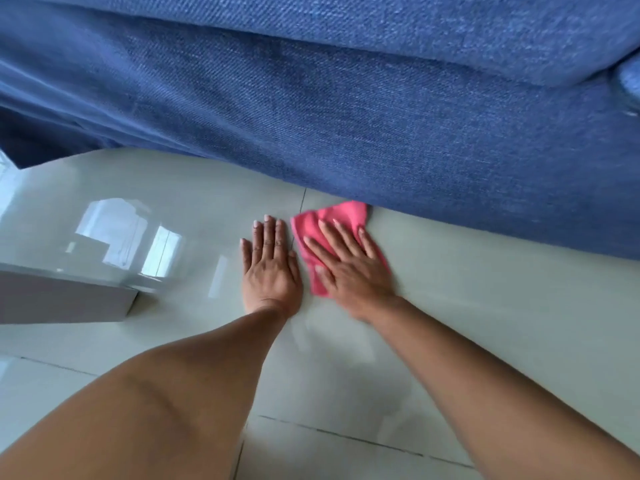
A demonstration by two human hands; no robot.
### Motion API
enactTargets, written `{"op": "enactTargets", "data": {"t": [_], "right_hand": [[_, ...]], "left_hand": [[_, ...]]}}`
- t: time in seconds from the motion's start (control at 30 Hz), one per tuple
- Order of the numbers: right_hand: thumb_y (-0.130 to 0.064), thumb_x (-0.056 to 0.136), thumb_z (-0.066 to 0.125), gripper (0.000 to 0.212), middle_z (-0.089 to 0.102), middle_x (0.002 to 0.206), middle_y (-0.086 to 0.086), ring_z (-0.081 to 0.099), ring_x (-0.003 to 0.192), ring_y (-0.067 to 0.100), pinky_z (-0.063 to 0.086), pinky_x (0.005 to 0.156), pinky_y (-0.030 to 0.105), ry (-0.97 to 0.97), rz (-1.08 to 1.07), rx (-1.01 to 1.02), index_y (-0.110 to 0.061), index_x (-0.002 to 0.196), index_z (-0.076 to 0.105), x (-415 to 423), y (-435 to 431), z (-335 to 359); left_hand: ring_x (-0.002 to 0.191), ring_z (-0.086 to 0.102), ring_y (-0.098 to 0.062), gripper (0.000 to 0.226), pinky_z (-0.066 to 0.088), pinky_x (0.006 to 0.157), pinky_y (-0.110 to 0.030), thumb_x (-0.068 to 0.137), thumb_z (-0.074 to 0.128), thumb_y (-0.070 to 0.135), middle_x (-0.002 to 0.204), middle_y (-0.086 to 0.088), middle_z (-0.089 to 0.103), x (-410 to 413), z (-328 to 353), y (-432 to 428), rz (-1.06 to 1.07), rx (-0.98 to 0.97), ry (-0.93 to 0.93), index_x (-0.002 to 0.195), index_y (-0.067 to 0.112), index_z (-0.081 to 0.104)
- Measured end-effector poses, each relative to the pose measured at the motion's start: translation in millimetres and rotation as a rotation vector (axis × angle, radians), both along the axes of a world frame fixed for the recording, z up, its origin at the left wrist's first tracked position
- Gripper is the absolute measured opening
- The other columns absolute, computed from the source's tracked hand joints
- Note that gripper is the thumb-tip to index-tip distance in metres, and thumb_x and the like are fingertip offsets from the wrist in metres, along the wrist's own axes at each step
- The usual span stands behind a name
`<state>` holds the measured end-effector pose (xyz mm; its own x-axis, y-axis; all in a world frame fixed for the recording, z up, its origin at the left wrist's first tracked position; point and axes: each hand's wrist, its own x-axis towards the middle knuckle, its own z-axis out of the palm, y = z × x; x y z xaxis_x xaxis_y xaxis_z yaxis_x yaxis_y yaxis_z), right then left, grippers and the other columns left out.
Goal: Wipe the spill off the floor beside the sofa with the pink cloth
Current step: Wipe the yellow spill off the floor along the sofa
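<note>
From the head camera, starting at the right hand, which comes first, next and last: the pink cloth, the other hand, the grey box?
1. Pink cloth: directly under the right hand, against the blue sofa.
2. Left hand: flat on the floor, just to its left.
3. Grey box: far left edge.

Glossy pale tiled floor (467,306) under pink cloth (341,218), sofa (346,116), box (62,299).

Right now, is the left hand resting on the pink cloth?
No, the left hand lies flat on the bare floor beside the pink cloth, which only the right hand presses.
</note>
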<state>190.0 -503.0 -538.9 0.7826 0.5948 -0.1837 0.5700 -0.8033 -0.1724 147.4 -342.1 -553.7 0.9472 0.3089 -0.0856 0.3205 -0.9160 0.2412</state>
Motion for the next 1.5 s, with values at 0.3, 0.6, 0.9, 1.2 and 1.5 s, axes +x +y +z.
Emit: {"op": "enactTargets", "data": {"t": [0.3,0.6,0.9,1.2,1.5], "right_hand": [[-0.046,0.097,0.021,0.053,0.043,0.153,0.004,0.032,0.141,0.027,0.014,0.118,0.049,0.029,-0.659,-0.077,-0.03,0.143,0.042,67,-38,4],[-0.05,0.097,0.032,0.059,0.017,0.165,0.0,0.017,0.151,0.023,0.015,0.12,0.052,-0.037,0.041,-0.027,-0.038,0.153,0.024,-37,-38,3],[-0.054,0.093,0.024,0.062,0.028,0.16,0.004,0.016,0.148,0.029,0.0,0.12,0.056,0.052,-0.737,-0.062,-0.034,0.152,0.027,51,-52,4],[-0.049,0.095,0.038,0.06,0.023,0.163,0.0,0.022,0.15,0.023,0.021,0.117,0.054,-0.015,-0.309,0.001,-0.034,0.153,0.028,-116,-79,-1],[-0.057,0.094,0.021,0.067,-0.003,0.166,0.0,-0.006,0.153,0.022,-0.003,0.119,0.057,0.068,-1.066,-0.078,-0.037,0.156,0.007,-43,-182,3]], "left_hand": [[0.151,-0.002,-0.023,0.062,0.0,0.122,-0.044,0.096,0.015,0.033,0.164,-0.006,0.003,1,3,-4,0.004,0.021,0.023,0.155,0.013,0.011],[0.151,-0.001,-0.023,0.063,0.0,0.122,-0.044,0.096,0.017,0.033,0.164,-0.005,0.004,1,2,-1,0.006,0.008,0.035,0.155,0.013,0.012],[0.151,0.001,-0.024,0.061,-0.002,0.121,-0.045,0.097,0.025,0.029,0.163,-0.005,0.007,5,4,-7,0.033,0.019,0.029,0.154,0.012,0.015],[0.15,-0.003,-0.028,0.061,-0.005,0.12,-0.048,0.096,0.028,0.027,0.163,-0.01,0.004,9,6,-34,-0.046,-0.007,-0.006,0.154,0.013,0.017],[0.149,-0.01,-0.029,0.062,-0.009,0.119,-0.05,0.099,0.018,0.044,0.163,-0.008,-0.003,24,8,-162,-0.38,-0.036,0.062,0.156,0.02,0.008]]}}
